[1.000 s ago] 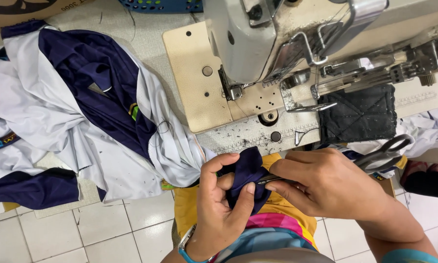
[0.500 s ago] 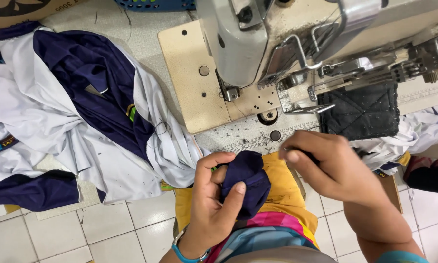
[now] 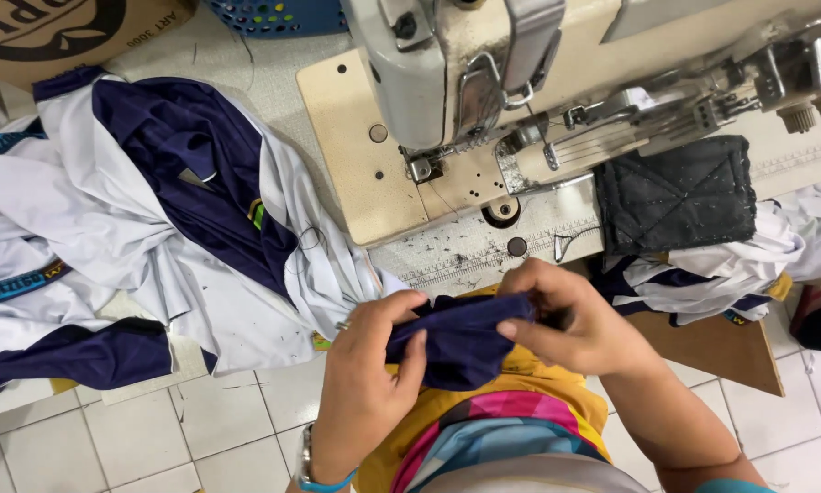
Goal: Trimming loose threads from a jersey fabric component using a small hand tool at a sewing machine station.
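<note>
Navy fabric piece [image 3: 461,338] is pinched between left hand [image 3: 365,383] and right hand [image 3: 579,324] — edges are best aligned evenly before the sewing machine [image 3: 484,119] just beyond.

A brown cardboard box [image 3: 59,32] lies at the top left corner of the head view, only its lower part showing. Its side carries a dark round printed emblem and a line of dark print (cut off by the picture's edge). The box stands behind the heap of white and navy garments [image 3: 146,210], its lower edge touching or overlapped by the cloth; which of the two cannot be told.

A small yellow and green tag [image 3: 258,212] sits on the navy part of the heap, near its middle. A second small yellow mark [image 3: 733,317] shows on the garments at the right, beside the wooden board [image 3: 721,351].
</note>
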